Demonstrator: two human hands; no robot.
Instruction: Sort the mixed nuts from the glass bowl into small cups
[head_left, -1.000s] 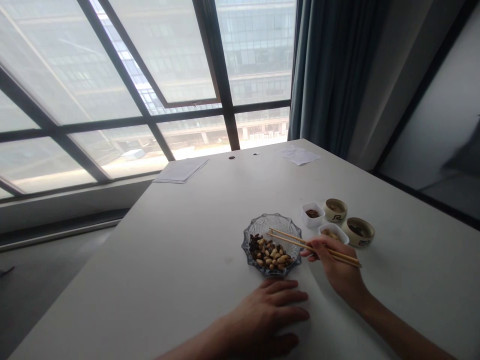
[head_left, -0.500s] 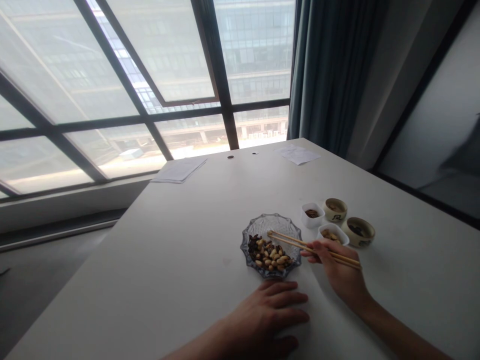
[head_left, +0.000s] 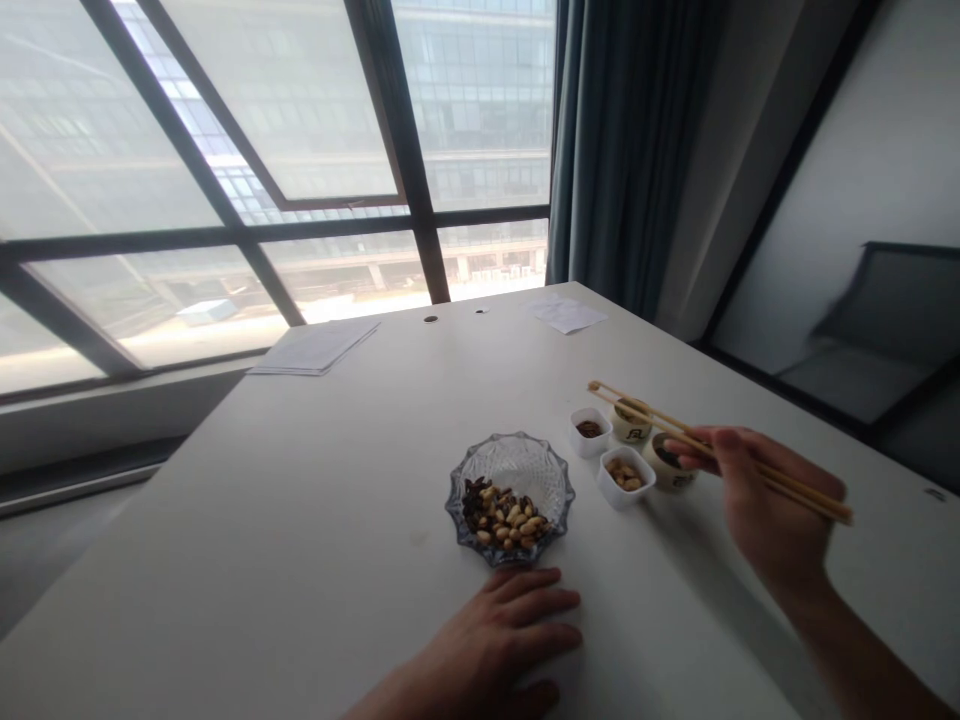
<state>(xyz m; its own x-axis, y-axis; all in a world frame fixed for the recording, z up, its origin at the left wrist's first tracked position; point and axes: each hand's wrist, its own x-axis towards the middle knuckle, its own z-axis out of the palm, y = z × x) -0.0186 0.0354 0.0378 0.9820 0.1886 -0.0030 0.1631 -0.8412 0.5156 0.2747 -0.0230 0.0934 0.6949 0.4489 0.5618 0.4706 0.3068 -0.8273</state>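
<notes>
My left hand point(head_left: 491, 640) lies flat on the white table point(head_left: 337, 520), fingers spread, just in front of a glass bowl point(head_left: 510, 495) holding peanuts and dark pieces. My right hand point(head_left: 757, 500) is raised to the right of the bowl and grips a pair of wooden chopsticks point(head_left: 712, 448). Their tips hover above a round beige cup point(head_left: 628, 422). I cannot tell whether anything is pinched between the tips.
Two small white square dishes point(head_left: 589, 430) point(head_left: 625, 475) and a second beige cup point(head_left: 667, 462) stand right of the bowl. Papers point(head_left: 315, 346) point(head_left: 568, 314) lie at the table's far edge by the window. A dark curtain point(head_left: 622, 150) hangs at the back right.
My right hand has lifted the chopsticks out of the glass bowl and carried them right, above the small cups. The camera has shifted right. My left hand stays flat.
</notes>
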